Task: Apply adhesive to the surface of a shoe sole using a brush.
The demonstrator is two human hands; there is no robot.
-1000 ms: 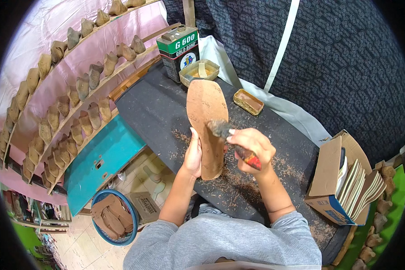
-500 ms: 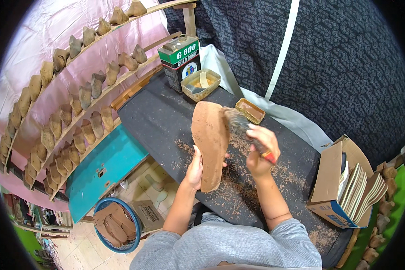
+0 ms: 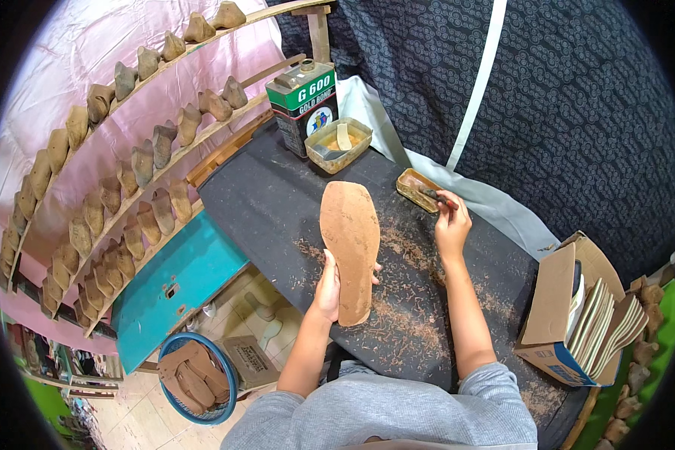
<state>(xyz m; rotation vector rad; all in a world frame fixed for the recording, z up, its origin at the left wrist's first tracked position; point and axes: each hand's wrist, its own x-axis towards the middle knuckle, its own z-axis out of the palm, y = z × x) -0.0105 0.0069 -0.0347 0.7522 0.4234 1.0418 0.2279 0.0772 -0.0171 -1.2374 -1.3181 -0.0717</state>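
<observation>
My left hand holds up a brown shoe sole, thumb on its face and fingertips behind its right edge. The sole stands nearly upright over the black worktable, with darker smudges and crumbs on its surface. To the right, my right hand has its fingers closed on a slim dark brush. The brush's far end rests in or just over a small yellowish tray; its bristles are hard to make out there.
Behind the sole stand a green-and-black metal can and a square tub. Brown shavings litter the table. A cardboard box of soles sits at right. Shelves of shoe lasts and a blue basket are on the left.
My right hand has moved the brush away from the sole's edge, up and right to the small tray. The sole has dropped slightly and turned a little in my left hand.
</observation>
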